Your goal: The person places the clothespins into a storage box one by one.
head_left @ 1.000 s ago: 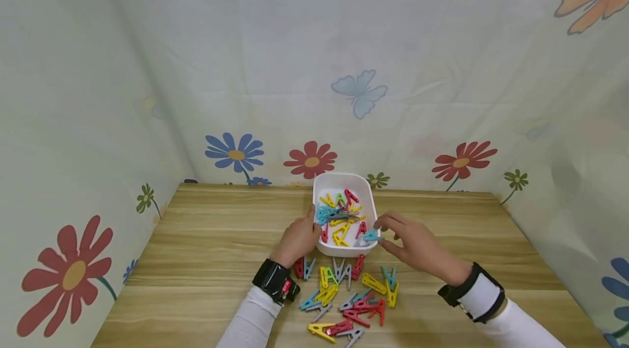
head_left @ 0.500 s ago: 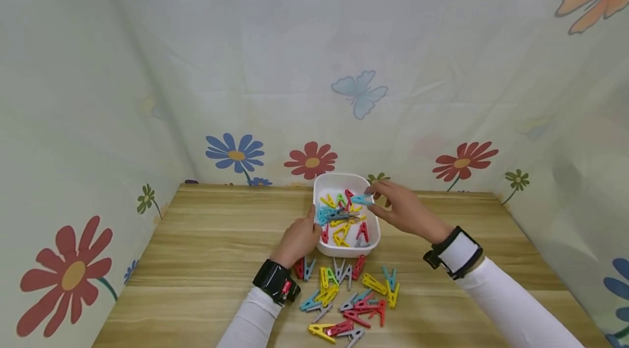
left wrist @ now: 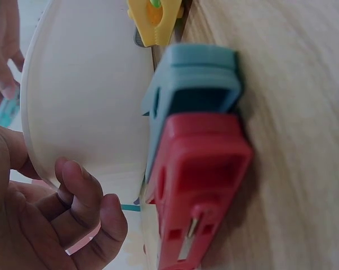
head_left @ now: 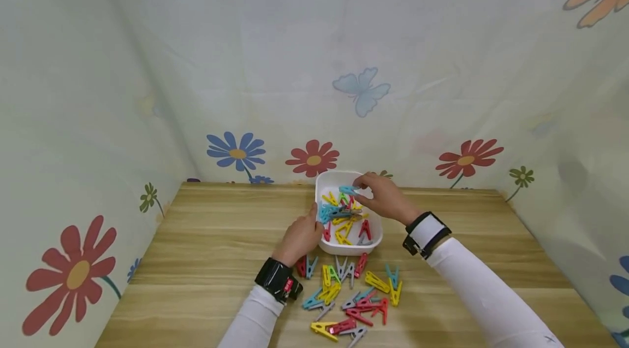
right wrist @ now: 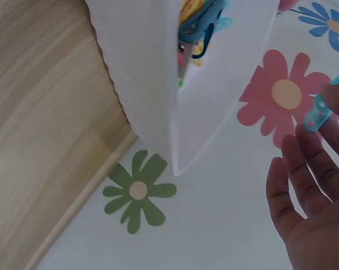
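A light-blue clothespin (head_left: 348, 190) is pinched between the thumb and fingertips of my right hand (head_left: 386, 198). It hangs above the far end of a white plastic box (head_left: 351, 250). The right wrist view also shows this clothespin (right wrist: 317, 114) at the fingertips. On the near left side, my left hand (head_left: 301, 233) grips the box's rim, thumb on top, its other fingers curled along the outer wall (left wrist: 90, 90). Inside the box lie several yellow, red, green, grey and blue clothespins (head_left: 344, 226), part of them behind the right hand.
Several loose clothespins (head_left: 375, 282) in mixed colours are spread on the wooden table (head_left: 221, 260) between the box and the person. A red clothespin (left wrist: 200, 180) and a blue-grey one (left wrist: 195, 73) lie close to the left hand. Behind the table hangs a flowered cloth (head_left: 275, 64).
My right hand has carried the light-blue clothespin from the box's near right rim to above its far end, moving forward and left. The left hand has stayed on the rim.
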`<state>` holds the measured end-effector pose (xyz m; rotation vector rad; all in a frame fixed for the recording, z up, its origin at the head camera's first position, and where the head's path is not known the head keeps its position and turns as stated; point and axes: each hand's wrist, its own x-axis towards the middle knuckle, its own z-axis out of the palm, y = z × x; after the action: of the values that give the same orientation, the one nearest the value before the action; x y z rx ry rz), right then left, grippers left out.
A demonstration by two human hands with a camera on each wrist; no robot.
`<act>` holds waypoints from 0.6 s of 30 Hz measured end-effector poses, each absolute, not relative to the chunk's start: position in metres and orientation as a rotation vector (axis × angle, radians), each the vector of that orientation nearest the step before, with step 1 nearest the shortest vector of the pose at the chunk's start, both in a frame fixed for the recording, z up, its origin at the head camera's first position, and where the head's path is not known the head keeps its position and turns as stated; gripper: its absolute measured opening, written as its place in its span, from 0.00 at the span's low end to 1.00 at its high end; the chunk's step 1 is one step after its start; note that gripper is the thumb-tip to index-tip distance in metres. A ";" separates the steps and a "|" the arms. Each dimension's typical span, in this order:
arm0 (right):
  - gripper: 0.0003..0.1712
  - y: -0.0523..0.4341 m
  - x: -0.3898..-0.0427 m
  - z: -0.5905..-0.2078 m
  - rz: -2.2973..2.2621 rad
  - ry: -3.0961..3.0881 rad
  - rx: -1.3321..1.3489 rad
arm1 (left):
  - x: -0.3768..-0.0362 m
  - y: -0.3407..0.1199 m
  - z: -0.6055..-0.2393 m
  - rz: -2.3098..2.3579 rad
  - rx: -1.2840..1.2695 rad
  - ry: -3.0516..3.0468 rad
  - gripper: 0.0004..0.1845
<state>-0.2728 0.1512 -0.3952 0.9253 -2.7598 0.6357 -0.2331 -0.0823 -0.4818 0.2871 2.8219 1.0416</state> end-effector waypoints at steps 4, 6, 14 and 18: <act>0.17 0.147 -0.278 -0.405 0.642 -2.781 0.907 | -0.234 -0.082 -0.483 1.030 0.283 2.836 0.34; 0.17 0.147 -0.280 -0.409 0.646 -2.780 0.908 | -0.234 -0.081 -0.484 1.028 0.283 2.840 0.34; 0.28 0.151 -0.274 -0.422 0.696 -2.841 0.850 | -0.234 -0.082 -0.483 1.032 0.278 2.828 0.34; 0.38 0.156 -0.263 -0.427 0.756 -2.842 0.790 | -0.232 -0.082 -0.483 1.020 0.274 2.827 0.34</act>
<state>-0.2631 0.1555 -0.4273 0.7897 -2.8418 0.7565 -0.2319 -0.0824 -0.4831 0.2738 2.8267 1.0203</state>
